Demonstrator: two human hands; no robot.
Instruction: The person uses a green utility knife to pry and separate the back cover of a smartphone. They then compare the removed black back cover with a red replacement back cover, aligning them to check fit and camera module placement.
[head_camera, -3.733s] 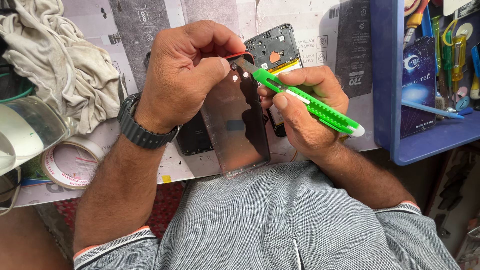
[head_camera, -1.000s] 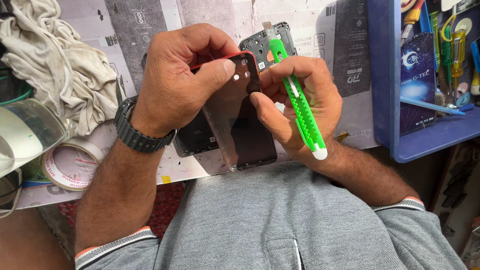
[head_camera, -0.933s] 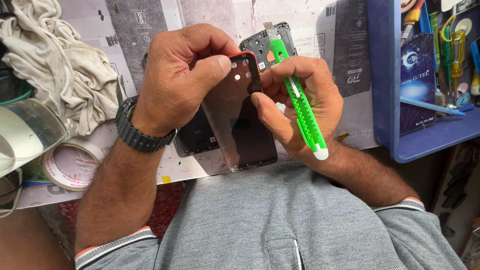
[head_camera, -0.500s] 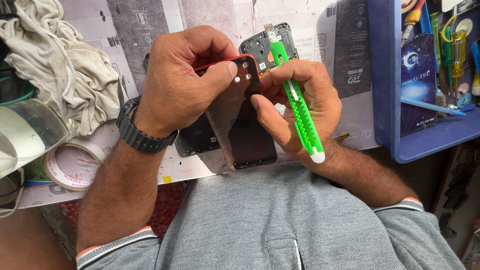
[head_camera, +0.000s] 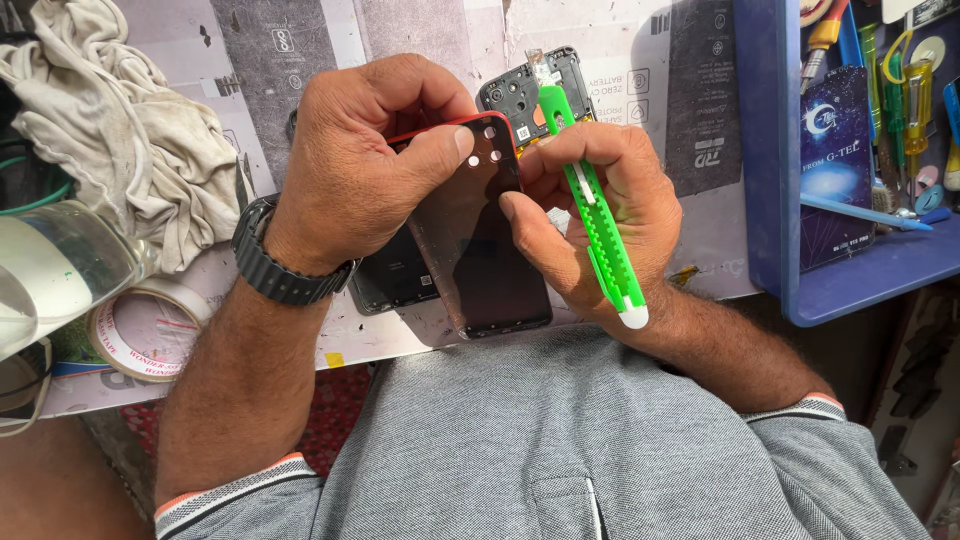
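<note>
Where the grey shirt meets the bench edge, a dark glossy back cover (head_camera: 478, 235) with a red rim is lifted partly off a phone body (head_camera: 525, 90) whose exposed inner frame shows just beyond it. Thin and slick, the cover looks light but likely to flex or crack, so its edges seem the safest place to grip. With the wrist bent over the top, the left hand (head_camera: 365, 165) pinches it, thumb pressed near the camera holes. Curled around a green utility knife (head_camera: 592, 210), the right hand (head_camera: 600, 215) has its thumb on the cover's side, blade end toward the phone's top. Farther out lie a tape roll (head_camera: 135, 335), a crumpled cloth (head_camera: 130, 130) and a blue tool tray (head_camera: 770, 150).
</note>
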